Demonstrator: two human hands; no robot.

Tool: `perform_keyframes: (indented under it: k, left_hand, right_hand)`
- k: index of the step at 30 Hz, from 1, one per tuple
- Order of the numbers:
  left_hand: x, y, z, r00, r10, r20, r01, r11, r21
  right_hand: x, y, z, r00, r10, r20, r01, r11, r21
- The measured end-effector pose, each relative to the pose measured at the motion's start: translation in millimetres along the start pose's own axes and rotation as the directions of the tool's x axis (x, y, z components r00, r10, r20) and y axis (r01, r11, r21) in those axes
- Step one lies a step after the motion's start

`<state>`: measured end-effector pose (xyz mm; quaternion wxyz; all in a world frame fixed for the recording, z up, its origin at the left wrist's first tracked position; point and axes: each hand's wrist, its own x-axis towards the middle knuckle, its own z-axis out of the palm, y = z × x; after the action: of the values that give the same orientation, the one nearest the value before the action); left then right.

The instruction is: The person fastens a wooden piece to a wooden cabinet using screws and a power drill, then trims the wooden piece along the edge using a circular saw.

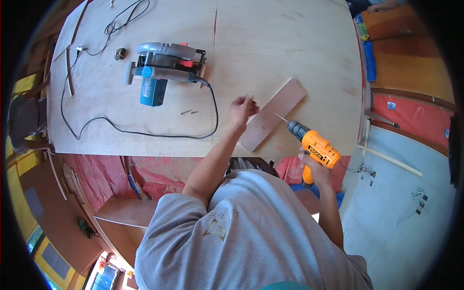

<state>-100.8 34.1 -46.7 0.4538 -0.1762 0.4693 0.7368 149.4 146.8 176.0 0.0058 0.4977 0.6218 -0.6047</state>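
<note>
My right hand (pixel 316 167) is wrapped round the grip of an orange and black cordless drill (pixel 319 148). The drill's thin bit points up and left, over a narrow wooden board (pixel 282 106) lying slantwise near the table's front edge. A small dark mark shows on the board's face. Beside the board's left edge, my left hand (pixel 241 112) is raised with its fingers pinched together; anything between them is too small to make out. Left of that hand, a few small dark screw-like pieces (pixel 189 112) lie on the tabletop.
A circular saw (pixel 166 67) rests on the wooden table (pixel 270 38), its black cord looping across the front left. A tape measure (pixel 120 53) and a plug (pixel 81 49) lie farther left. Another person's hand (pixel 384 6) shows at the top right.
</note>
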Motion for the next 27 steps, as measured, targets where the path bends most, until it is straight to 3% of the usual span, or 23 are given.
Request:
perform_keyframes:
  k: [1, 2, 4, 5, 6, 8, 9, 10, 11, 13, 15, 16, 17, 18, 19, 20, 22, 25, 27]
  left_hand:
    - [-1.6, 9.6, -9.6, 0.992, 0.116, -0.053, -0.106, 0.982, 0.155]
    - [-6.4, 15.0, -17.7, 0.991, 0.118, -0.060, -0.107, 0.982, 0.157]
    - [-21.0, 23.5, -27.2, 0.913, 0.367, -0.176, -0.266, 0.866, 0.425]
    - [-30.2, 18.7, -33.3, 0.900, 0.392, -0.193, -0.230, 0.800, 0.554]
    - [-35.4, 8.9, -47.9, 0.897, 0.397, -0.196, -0.233, 0.799, 0.554]
    - [-43.3, -8.7, -82.8, 0.907, 0.400, 0.130, -0.264, 0.303, 0.916]
    - [-65.8, 3.6, -81.1, 0.976, 0.130, 0.176, -0.214, 0.388, 0.897]
    - [-94.6, 28.4, -72.3, 0.961, -0.153, 0.230, -0.140, 0.451, 0.882]
    - [-121.6, 54.4, -64.7, 0.959, -0.162, 0.233, -0.139, 0.446, 0.884]
    - [-161.1, 100.3, -63.7, 0.765, -0.527, 0.370, 0.132, 0.691, 0.710]
    - [-155.1, 110.6, -105.2, 0.908, -0.312, 0.279, 0.125, 0.839, 0.529]
    - [-134.6, 105.7, -132.4, 0.979, -0.123, 0.161, 0.022, 0.853, 0.521]
    - [-119.3, 104.1, -143.0, 0.991, 0.117, -0.058, -0.058, 0.793, 0.607]
    - [-90.2, 88.3, -175.1, 0.861, 0.507, -0.036, -0.184, 0.377, 0.908]
    - [-92.7, 97.6, -167.7, 0.813, 0.582, -0.025, -0.033, 0.089, 0.995]
    - [-87.3, 97.1, -168.1, 0.813, 0.582, -0.023, -0.035, 0.089, 0.995]
    - [-69.9, 93.2, -167.4, 0.783, 0.613, 0.107, -0.071, -0.083, 0.994]
    - [-49.6, 92.6, -174.6, 0.862, 0.490, 0.129, -0.038, -0.191, 0.981]
    - [-45.6, 87.7, -182.3, 0.827, 0.535, 0.173, -0.060, -0.222, 0.973]
  right_hand:
    - [-1.6, 0.6, 1.8, 1.000, -0.016, 0.013, 0.015, 0.999, 0.050]
    - [-2.6, 2.0, 2.7, 1.000, -0.014, 0.020, 0.013, 0.999, 0.052]
    - [-1.6, 6.1, 4.5, 0.999, 0.036, 0.030, -0.037, 0.999, 0.010]
    - [0.1, 7.2, 6.2, 0.999, 0.031, 0.036, -0.031, 0.999, 0.010]
    - [0.2, 8.6, 7.5, 0.999, 0.014, 0.041, -0.013, 1.000, -0.018]
    - [4.2, 13.0, 8.1, 0.999, -0.007, 0.043, 0.009, 0.999, -0.046]
    - [5.7, 16.2, 6.5, 0.998, 0.006, 0.055, -0.003, 0.998, -0.061]
    - [5.3, 19.7, 6.0, 0.998, 0.022, 0.064, -0.017, 0.997, -0.072]
    - [3.9, 21.8, 5.6, 0.998, 0.028, 0.056, -0.024, 0.998, -0.066]
    - [4.5, 24.0, 6.7, 0.997, -0.063, 0.041, 0.068, 0.991, -0.119]
    - [2.2, 19.2, 8.8, 0.999, -0.035, 0.040, 0.039, 0.995, -0.093]
    - [1.0, 17.7, 9.7, 0.999, -0.007, 0.036, 0.009, 0.998, -0.069]
    - [1.3, 19.7, 10.1, 0.999, -0.010, 0.043, 0.013, 0.998, -0.068]
    - [2.3, 22.6, 9.4, 0.998, -0.009, 0.062, 0.012, 0.999, -0.045]
    - [2.8, 23.7, 8.5, 0.997, -0.008, 0.077, 0.010, 1.000, -0.024]
    - [1.3, 22.6, 8.7, 0.997, -0.010, 0.075, 0.012, 1.000, -0.024]
    - [-1.7, 20.6, 8.5, 0.998, -0.002, 0.057, 0.005, 0.999, -0.047]
    - [-1.3, 25.3, 0.4, 0.995, 0.035, 0.091, -0.022, 0.990, -0.139]
    - [-4.2, 27.4, -0.5, 0.997, 0.028, 0.074, -0.017, 0.991, -0.136]
